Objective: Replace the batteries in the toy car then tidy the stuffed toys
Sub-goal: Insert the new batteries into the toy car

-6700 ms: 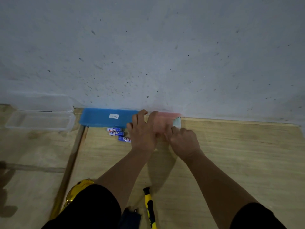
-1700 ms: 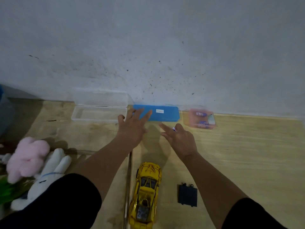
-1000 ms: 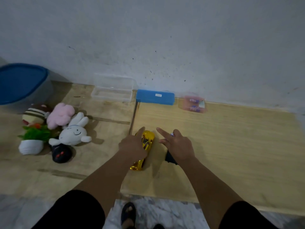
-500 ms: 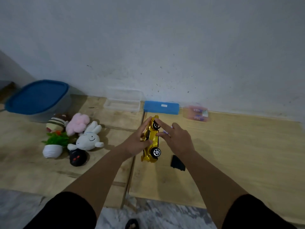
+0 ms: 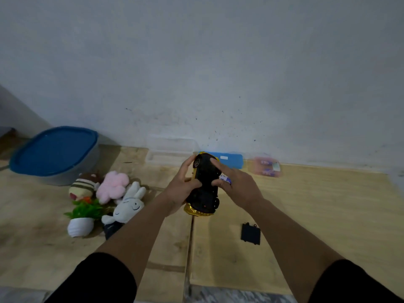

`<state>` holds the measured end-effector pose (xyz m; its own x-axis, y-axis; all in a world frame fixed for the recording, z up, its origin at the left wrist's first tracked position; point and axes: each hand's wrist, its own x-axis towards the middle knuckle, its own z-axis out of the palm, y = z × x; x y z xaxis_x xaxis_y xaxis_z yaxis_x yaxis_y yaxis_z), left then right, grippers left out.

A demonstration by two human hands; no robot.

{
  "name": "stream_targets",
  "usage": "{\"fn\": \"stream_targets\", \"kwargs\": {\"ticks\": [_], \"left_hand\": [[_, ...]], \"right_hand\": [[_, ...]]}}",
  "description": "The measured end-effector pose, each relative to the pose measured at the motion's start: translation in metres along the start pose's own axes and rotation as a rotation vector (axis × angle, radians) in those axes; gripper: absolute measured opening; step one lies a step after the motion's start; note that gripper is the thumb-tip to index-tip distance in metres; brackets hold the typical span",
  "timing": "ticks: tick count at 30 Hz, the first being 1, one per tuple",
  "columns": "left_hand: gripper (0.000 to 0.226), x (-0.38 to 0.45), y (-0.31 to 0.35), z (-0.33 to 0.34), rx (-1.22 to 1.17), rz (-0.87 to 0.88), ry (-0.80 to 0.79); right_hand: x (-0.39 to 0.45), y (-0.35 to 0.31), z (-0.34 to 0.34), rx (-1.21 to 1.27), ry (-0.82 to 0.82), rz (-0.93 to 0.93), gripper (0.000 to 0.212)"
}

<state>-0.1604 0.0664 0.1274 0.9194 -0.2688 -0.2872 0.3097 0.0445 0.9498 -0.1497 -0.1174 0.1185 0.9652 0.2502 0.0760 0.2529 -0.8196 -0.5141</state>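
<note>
Both hands hold the toy car (image 5: 205, 184) above the wooden table (image 5: 317, 215), its black underside turned up. The left hand (image 5: 182, 189) grips its side; the right hand (image 5: 238, 185) presses fingers on the underside while pinching a battery (image 5: 225, 178), mostly hidden behind them. A black battery cover (image 5: 250, 234) lies on the table near the right forearm. The stuffed toys (image 5: 122, 193) sit clustered to the left, one dark toy largely hidden by the left forearm. The pink case (image 5: 267, 166) by the wall is blurred; its contents are hard to read
</note>
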Motion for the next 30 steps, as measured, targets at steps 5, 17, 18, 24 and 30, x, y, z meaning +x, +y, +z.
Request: {"fn": "stream_targets", "kwargs": {"ticks": [5,17,18,24,30], "left_hand": [[0.072,0.010,0.001,-0.012,-0.096,-0.065,-0.107],[0.089,0.029,0.014,-0.016,0.080,-0.002,-0.332],[0.091,0.031,0.014,-0.015,0.071,0.006,-0.314],[0.096,0.048,0.015,-0.008,0.057,0.057,-0.271],[0.101,0.060,0.006,0.009,0.050,0.056,-0.235]], "right_hand": [[0.013,-0.005,-0.005,0.014,0.033,0.036,0.054],[0.037,-0.011,-0.017,0.109,0.020,0.145,0.052],[0.039,-0.010,-0.017,0.108,0.010,0.169,0.056],[0.045,0.005,-0.021,0.145,-0.088,0.196,0.063],[0.057,0.027,-0.033,0.204,-0.195,0.152,0.041]]}}
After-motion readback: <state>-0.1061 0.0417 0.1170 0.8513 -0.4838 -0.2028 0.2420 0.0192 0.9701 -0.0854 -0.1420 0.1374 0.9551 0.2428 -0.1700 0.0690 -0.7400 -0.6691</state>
